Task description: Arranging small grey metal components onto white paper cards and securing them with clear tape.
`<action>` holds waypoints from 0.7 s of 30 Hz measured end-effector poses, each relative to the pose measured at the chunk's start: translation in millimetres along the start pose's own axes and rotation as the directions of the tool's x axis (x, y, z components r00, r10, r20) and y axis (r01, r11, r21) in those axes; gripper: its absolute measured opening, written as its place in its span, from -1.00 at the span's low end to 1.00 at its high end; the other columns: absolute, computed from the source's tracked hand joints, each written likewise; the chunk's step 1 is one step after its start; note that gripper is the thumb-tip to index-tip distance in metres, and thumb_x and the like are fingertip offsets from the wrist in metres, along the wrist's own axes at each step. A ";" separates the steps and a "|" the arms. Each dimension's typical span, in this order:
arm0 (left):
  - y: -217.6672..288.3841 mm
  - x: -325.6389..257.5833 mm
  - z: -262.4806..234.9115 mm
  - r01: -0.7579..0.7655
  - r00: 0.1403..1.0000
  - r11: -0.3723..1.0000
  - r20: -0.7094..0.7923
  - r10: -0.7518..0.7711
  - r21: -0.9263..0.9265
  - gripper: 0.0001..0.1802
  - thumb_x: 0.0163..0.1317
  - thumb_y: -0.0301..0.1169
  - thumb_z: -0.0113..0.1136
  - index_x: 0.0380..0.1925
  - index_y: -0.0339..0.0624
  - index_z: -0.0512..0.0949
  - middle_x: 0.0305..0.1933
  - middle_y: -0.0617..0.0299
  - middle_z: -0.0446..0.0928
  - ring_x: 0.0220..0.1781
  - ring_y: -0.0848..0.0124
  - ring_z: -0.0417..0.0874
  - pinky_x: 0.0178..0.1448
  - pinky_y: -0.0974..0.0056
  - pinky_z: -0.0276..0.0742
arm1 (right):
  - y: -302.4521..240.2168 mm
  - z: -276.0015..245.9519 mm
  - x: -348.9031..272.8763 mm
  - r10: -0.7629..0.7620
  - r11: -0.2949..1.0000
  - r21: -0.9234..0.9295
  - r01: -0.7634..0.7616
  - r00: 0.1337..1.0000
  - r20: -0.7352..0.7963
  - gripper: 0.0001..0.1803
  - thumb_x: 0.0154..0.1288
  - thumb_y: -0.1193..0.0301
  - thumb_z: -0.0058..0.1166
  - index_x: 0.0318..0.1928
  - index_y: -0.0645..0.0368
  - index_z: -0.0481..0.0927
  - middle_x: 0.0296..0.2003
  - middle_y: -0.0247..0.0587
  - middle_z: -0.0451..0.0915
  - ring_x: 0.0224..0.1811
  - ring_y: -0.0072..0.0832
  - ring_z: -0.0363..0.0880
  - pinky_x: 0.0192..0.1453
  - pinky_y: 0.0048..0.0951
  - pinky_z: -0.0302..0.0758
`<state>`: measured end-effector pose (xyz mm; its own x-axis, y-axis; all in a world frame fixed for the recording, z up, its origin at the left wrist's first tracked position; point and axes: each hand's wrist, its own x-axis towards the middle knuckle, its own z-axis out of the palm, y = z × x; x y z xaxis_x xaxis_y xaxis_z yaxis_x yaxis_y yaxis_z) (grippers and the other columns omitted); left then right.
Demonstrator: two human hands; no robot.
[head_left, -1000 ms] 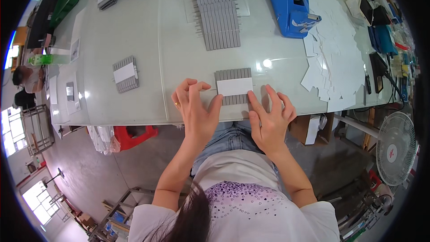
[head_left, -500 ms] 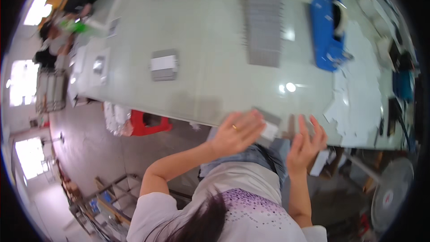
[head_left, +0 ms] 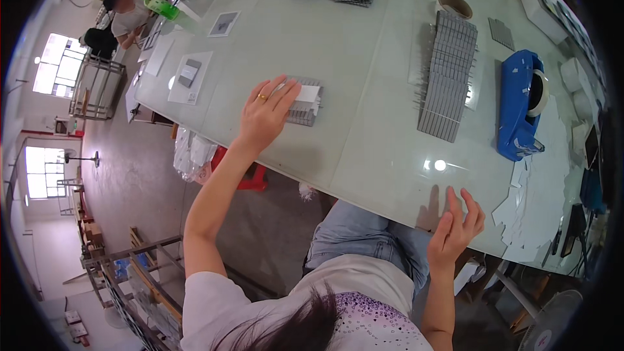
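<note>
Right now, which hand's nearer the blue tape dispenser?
Right. The right hand is this side of the dispenser; the left hand is far left, at a gray stack.

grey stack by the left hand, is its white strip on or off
On: the white strip lies across the grey stack; the left hand partly covers it.

Grey-striped stack (head_left: pixel 301 117), white band (head_left: pixel 308 93); blue dispenser (head_left: pixel 515 107); purple-speckled white shirt (head_left: pixel 376 315)
</note>
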<state>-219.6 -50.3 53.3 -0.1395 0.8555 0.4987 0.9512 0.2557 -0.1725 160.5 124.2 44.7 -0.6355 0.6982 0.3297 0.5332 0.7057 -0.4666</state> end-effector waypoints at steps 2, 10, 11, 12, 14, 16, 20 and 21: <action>-6.8 -2.6 9.2 -0.030 0.997 0.999 0.069 0.032 -0.030 -0.51 0.10 -0.56 0.21 0.10 -0.19 0.55 0.16 0.18 0.58 0.29 0.16 0.51 0.29 0.06 0.43 | -0.4 2.5 3.1 0.014 1.000 -0.016 -0.014 1.000 0.005 -0.60 0.38 0.36 -0.12 0.14 0.10 0.63 0.17 -0.14 0.47 0.19 -0.12 0.29 0.33 -0.11 0.10; -1.0 -18.9 -24.4 -0.033 0.962 0.996 0.269 0.053 -0.081 -0.30 0.06 -0.48 0.25 0.30 -0.23 0.38 0.35 0.05 0.40 0.42 0.07 0.34 0.38 -0.01 0.32 | 1.0 16.2 32.3 -0.123 0.989 0.087 0.121 0.992 0.023 -0.56 0.18 0.45 0.14 0.12 0.09 0.62 -0.09 -0.16 0.53 -0.07 -0.16 0.43 0.01 -0.23 0.39; 8.1 -20.5 -30.2 -0.040 0.962 0.995 0.265 0.064 -0.095 -0.30 0.06 -0.48 0.25 0.30 -0.23 0.38 0.35 0.05 0.40 0.42 0.07 0.34 0.38 -0.01 0.32 | -0.5 17.8 39.0 -0.112 0.991 0.074 0.110 0.993 0.023 -0.56 0.18 0.45 0.14 0.12 0.09 0.62 -0.09 -0.16 0.53 -0.07 -0.16 0.43 0.01 -0.23 0.39; 20.6 -20.1 -32.2 -0.019 0.968 0.991 0.247 0.053 -0.136 -0.32 0.10 -0.44 0.24 0.30 -0.22 0.38 0.36 0.05 0.39 0.42 0.05 0.35 0.38 -0.03 0.32 | -0.9 19.8 45.5 -0.136 0.990 0.046 0.134 0.990 0.046 -0.56 0.19 0.45 0.15 0.13 0.10 0.62 -0.14 -0.17 0.51 -0.13 -0.19 0.43 -0.03 -0.24 0.41; 49.7 -20.6 -34.7 -0.014 0.980 0.971 0.189 0.060 -0.239 -0.38 0.18 -0.35 0.20 0.28 -0.20 0.41 0.35 0.05 0.40 0.40 0.04 0.38 0.37 -0.06 0.32 | -1.9 24.0 62.0 -0.190 0.981 -0.022 0.192 0.980 0.063 -0.53 0.19 0.42 0.19 0.16 0.08 0.60 -0.28 -0.23 0.44 -0.27 -0.28 0.40 -0.16 -0.27 0.40; 87.5 -22.3 -32.4 -0.036 0.989 0.926 0.117 0.086 -0.375 -0.46 0.25 -0.27 0.14 0.24 -0.18 0.46 0.32 0.06 0.45 0.36 0.05 0.43 0.35 -0.06 0.34 | 0.4 31.5 76.2 -0.203 0.978 -0.040 0.206 0.976 0.073 -0.53 0.19 0.41 0.19 0.16 0.07 0.60 -0.31 -0.24 0.42 -0.28 -0.30 0.39 -0.19 -0.28 0.38; 149.4 -16.1 -38.9 -0.042 0.995 0.874 0.061 0.082 -0.484 -0.52 0.25 -0.25 0.15 0.16 -0.16 0.53 0.22 0.10 0.53 0.29 0.08 0.50 0.30 -0.03 0.40 | 2.6 39.9 85.2 -0.248 0.965 -0.068 0.255 0.964 0.092 -0.54 0.19 0.40 0.18 0.15 0.06 0.61 -0.36 -0.28 0.37 -0.32 -0.33 0.37 -0.26 -0.31 0.34; 159.6 -15.5 -38.5 -0.020 0.998 0.840 0.042 0.051 -0.542 -0.54 0.24 -0.26 0.17 0.13 -0.17 0.54 0.20 0.11 0.55 0.27 0.09 0.52 0.28 -0.01 0.42 | 1.5 39.5 86.1 -0.258 0.962 -0.068 0.264 0.962 0.085 -0.54 0.19 0.40 0.18 0.15 0.06 0.61 -0.36 -0.28 0.37 -0.32 -0.33 0.37 -0.26 -0.31 0.34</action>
<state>-55.0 -40.0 50.8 -0.1023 0.8854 0.4533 0.9511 -0.0464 0.3053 84.5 180.7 40.0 -0.7966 0.4799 0.3676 0.3834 0.8713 -0.3064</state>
